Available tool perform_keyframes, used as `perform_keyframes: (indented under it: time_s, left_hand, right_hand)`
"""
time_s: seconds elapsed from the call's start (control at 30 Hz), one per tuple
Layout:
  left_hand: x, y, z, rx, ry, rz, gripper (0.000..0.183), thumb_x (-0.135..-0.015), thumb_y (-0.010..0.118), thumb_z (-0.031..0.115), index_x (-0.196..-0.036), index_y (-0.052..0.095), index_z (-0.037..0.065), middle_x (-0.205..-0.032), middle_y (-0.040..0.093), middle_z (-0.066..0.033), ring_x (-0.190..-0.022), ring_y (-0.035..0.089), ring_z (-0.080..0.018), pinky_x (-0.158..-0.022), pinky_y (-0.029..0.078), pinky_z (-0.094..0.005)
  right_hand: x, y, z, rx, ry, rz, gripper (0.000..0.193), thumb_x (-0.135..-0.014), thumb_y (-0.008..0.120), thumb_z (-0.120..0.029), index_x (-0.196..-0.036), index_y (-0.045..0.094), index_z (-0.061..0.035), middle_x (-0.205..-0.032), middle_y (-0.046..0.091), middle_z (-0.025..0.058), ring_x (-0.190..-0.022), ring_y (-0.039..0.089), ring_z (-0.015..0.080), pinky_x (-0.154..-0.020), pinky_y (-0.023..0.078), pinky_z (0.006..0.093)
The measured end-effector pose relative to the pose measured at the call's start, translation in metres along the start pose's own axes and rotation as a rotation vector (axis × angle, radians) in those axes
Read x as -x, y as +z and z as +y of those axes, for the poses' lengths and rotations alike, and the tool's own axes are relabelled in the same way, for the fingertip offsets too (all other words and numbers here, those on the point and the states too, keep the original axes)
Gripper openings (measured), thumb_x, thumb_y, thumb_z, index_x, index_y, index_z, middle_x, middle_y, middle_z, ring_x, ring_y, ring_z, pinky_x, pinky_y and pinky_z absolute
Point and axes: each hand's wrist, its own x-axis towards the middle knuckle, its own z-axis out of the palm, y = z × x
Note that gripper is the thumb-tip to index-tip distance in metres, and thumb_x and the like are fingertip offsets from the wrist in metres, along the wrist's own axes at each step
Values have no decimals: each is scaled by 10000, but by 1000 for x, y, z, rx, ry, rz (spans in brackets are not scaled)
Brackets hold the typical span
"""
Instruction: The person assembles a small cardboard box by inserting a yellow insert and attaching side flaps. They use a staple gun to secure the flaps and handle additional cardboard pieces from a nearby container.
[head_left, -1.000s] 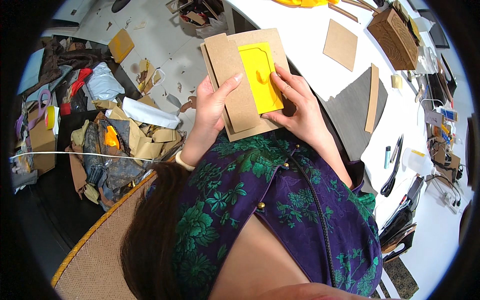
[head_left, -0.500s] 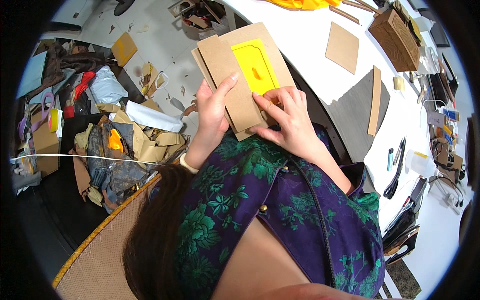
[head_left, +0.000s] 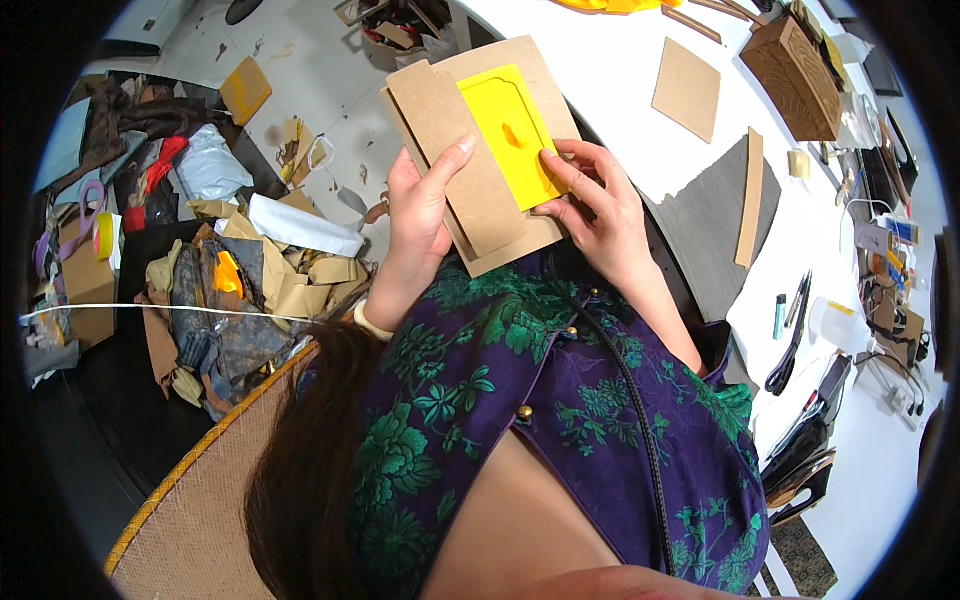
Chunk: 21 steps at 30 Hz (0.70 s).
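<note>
A brown cardboard folder [head_left: 430,115] is held up in front of my lap, its left flap folded over. Partly tucked beside or under that flap lies a flat yellow panel [head_left: 492,105] with a thin outlined border and a small orange mark near its middle. My left hand [head_left: 422,205] grips the folder's left side, thumb on top of the flap, other fingers mostly behind. At the right edge, my right hand [head_left: 600,205] pinches the folder, its fingertips on the yellow panel's lower right corner and thumb below.
On the white table [head_left: 620,60] to the right are a cardboard square [head_left: 687,90], a grey sheet [head_left: 710,230] with a brown strip [head_left: 750,200], black scissors [head_left: 785,370] and a wooden box [head_left: 795,80]. Leather and paper scraps [head_left: 240,310] are heaped at left, beside a woven chair [head_left: 210,480].
My right hand has moved off the flap's lower edge to the folder's right edge, uncovering more of the yellow panel. The folder has shifted slightly up and left.
</note>
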Motion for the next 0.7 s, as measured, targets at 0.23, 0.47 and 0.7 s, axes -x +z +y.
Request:
perform_keyframes:
  time_s: [0.23, 0.47, 0.7]
  left_hand:
    - [2, -1, -2, 33, -2, 12, 391, -935, 649, 12, -1291, 491, -26, -1218, 639, -150, -1074, 661, -214, -924, 556, -350]
    - [-1, 1, -5, 52, 18, 39, 362, -938, 648, 20, -1271, 511, -22, -1196, 649, -134, -1042, 668, -202, -903, 558, -337]
    - [1, -1, -7, 68, 42, 44, 338, -937, 658, 34, -1247, 534, -19, -1174, 662, -128, -1025, 674, -193, -888, 560, -327]
  right_hand:
    - [-4, -11, -11, 80, -114, -15, 566, -705, 857, -190, -1221, 662, -62, -1259, 570, 120, -1029, 604, 270, -883, 525, 377]
    - [5, 10, -26, 19, -118, -34, 587, -674, 872, -242, -1172, 661, -15, -1213, 588, 129, -1140, 555, 327, -939, 491, 423]
    - [6, 14, -22, 27, -107, -19, 557, -666, 869, -279, -1144, 696, -49, -1225, 595, 113, -1151, 546, 324, -930, 491, 422]
